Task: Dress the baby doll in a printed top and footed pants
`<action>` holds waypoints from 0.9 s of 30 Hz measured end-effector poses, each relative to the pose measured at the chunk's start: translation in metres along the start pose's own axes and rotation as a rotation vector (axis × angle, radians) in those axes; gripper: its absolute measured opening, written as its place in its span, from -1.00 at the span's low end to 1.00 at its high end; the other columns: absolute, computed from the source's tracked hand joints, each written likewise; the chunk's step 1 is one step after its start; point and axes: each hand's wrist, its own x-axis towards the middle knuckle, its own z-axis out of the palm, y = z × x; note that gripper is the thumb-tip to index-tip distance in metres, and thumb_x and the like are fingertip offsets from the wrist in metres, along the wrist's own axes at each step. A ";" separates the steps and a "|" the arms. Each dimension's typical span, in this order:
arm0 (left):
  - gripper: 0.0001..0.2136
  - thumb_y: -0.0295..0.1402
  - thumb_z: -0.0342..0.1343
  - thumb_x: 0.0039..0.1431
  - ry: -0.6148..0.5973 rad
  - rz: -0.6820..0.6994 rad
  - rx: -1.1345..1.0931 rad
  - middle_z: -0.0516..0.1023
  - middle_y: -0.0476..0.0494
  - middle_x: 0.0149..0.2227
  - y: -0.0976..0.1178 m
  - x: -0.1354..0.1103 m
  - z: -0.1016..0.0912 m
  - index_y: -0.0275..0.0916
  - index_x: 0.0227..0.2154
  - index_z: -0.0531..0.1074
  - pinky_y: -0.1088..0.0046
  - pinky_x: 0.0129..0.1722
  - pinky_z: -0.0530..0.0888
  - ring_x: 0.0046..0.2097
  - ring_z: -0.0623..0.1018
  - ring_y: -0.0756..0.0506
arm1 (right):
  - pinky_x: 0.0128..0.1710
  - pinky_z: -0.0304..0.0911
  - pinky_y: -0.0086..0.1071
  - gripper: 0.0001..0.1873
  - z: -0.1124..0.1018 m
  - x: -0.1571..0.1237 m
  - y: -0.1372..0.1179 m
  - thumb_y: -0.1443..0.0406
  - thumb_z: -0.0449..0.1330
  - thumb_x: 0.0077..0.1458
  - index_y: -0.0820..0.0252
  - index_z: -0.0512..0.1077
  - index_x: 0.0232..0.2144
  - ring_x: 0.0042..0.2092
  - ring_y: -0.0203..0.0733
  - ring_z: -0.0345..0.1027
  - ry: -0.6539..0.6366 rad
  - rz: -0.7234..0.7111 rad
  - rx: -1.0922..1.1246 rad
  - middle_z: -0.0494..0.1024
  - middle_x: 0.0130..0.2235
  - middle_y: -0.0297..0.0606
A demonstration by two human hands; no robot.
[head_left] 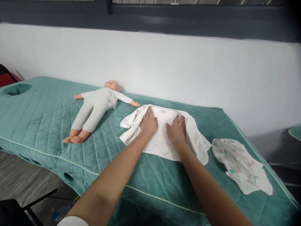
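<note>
White baby shirt (pixel 162 142) lies on the bed (pixel 42 116), right in front of me, opened out with its inside facing up and the collar end toward the wall. Small printed label (pixel 163 111) at the neck. Both my hands rest on it, well apart from each other, bare cloth between.

My left hand (pixel 149 124) is on the left side, by the folded front panel; fingers long and nearly straight, pointing at the collar, thumb off to the side. My right hand (pixel 176 130) is at the right panel's fold; thumb wide of the forefinger, fingertips at the cloth edge, outer fingers partly hidden.

Left sleeve and panel are rumpled, with coloured prints showing; right panel is turned outward, mostly plain.

Doll (pixel 94 103) lies on its back to the left in a pale bodysuit, head near the wall, feet toward the near edge, one hand just beside the shirt. Printed cloth (pixel 240 166) lies on the right, near the shirt but apart.

Bed cover is green, quilted, light piping along the edge; hole (pixel 17 89) at far left. White wall (pixel 176 69) behind, dark ledge (pixel 176 20) above. Grey floor (pixel 14 160) lower left.
</note>
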 end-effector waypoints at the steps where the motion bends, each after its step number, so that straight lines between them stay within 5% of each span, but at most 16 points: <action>1: -0.30 -0.23 -0.18 0.37 -0.003 0.014 0.000 -0.05 -0.31 0.50 0.000 0.006 0.001 -0.32 0.47 -0.26 0.07 0.40 0.18 0.46 0.11 -0.33 | 0.39 -0.11 0.05 -0.19 0.002 0.007 0.003 0.13 -0.10 0.31 0.61 -0.12 0.41 0.44 0.33 -0.16 -0.010 0.008 -0.006 -0.14 0.45 0.30; 9: -0.33 -0.13 -0.29 0.41 -0.047 0.012 0.053 0.00 -0.35 0.48 -0.006 0.024 0.017 -0.34 0.46 -0.20 0.09 0.41 0.15 0.45 0.13 -0.35 | 0.41 -0.13 0.01 -0.18 0.014 0.020 0.010 0.08 -0.16 0.34 0.59 -0.16 0.42 0.45 0.27 -0.15 0.024 -0.012 -0.044 -0.09 0.45 0.26; 18: -0.36 -0.12 -0.30 0.42 -0.096 -0.027 0.088 0.07 -0.35 0.46 -0.005 0.027 0.020 -0.33 0.45 -0.06 0.09 0.41 0.13 0.43 0.18 -0.34 | 0.39 -0.12 0.07 -0.18 0.017 0.025 0.012 0.05 -0.22 0.36 0.66 -0.03 0.39 0.45 0.31 -0.13 -0.112 0.059 -0.018 -0.05 0.44 0.36; 27: -0.37 -0.14 -0.32 0.43 -0.091 -0.059 0.107 0.13 -0.36 0.44 0.000 0.012 0.018 -0.39 0.43 -0.03 0.06 0.40 0.15 0.42 0.21 -0.33 | 0.39 -0.05 -0.08 -0.22 0.010 0.010 0.009 0.09 -0.24 0.39 0.66 -0.05 0.40 0.42 0.22 0.01 -0.162 -0.008 -0.060 0.08 0.40 0.33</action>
